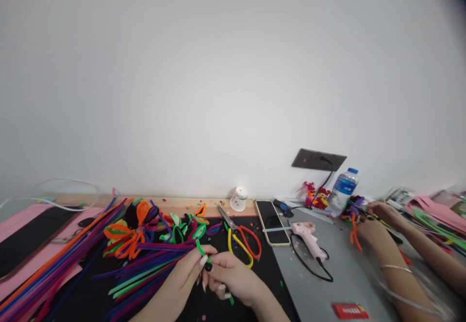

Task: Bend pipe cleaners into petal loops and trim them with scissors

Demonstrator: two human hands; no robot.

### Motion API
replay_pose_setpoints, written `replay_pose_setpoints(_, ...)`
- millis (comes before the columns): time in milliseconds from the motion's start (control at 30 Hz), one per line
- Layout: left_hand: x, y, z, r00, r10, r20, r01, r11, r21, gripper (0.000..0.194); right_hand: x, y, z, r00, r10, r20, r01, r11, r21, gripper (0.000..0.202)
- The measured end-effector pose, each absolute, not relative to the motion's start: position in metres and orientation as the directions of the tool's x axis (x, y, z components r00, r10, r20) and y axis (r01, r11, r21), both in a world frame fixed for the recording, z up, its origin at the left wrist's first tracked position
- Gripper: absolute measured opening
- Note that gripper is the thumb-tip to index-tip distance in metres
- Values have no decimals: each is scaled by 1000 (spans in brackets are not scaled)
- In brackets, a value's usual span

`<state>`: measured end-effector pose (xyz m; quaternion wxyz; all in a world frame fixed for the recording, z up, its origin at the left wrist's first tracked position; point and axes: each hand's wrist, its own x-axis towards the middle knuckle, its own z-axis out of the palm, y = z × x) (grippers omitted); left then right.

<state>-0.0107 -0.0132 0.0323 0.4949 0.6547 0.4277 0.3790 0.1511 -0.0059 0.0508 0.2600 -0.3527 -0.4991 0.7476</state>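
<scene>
My left hand [189, 271] and my right hand [233, 276] meet over the black mat, their fingers closed around one green pipe cleaner [200, 247]. One end of it rises above the left fingertips, and a green end shows below the right fingers. The part between the hands is hidden. Just behind lie scissors [235, 225] with one yellow and one red handle. Left of my hands are an orange pipe-cleaner flower [140, 232], green and orange looped shapes [179, 227] and many loose pipe cleaners [145, 276].
A paper cup [238, 199] stands by the wall. To the right are a phone [273, 222], a pink glue gun [308, 240] with a black cord, a water bottle [343, 188] and a red packet [350, 311]. Another person's arms [393, 259] reach in at the far right.
</scene>
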Motion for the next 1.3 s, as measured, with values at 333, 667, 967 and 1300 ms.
replay_pose_setpoints(333,-18,-7,41,130,989,64,238,-94,967,37,152,-3,45,-556,804,-211,-109,-322,-941,31)
replay_pose_setpoints(667,-19,-2,39,122,988,96,239,-124,963,32,146,1,45,-385,916,-113,-144,-181,-973,34)
replay_pose_setpoints(967,-15,-8,33,191,980,49,251,-97,963,29,148,3,49,-282,957,-71,-291,-156,-944,25)
replay_pose_setpoints(1300,-12,-21,54,444,896,-15,351,-159,923,39,149,5,46,-254,964,-78,-223,-137,-965,24)
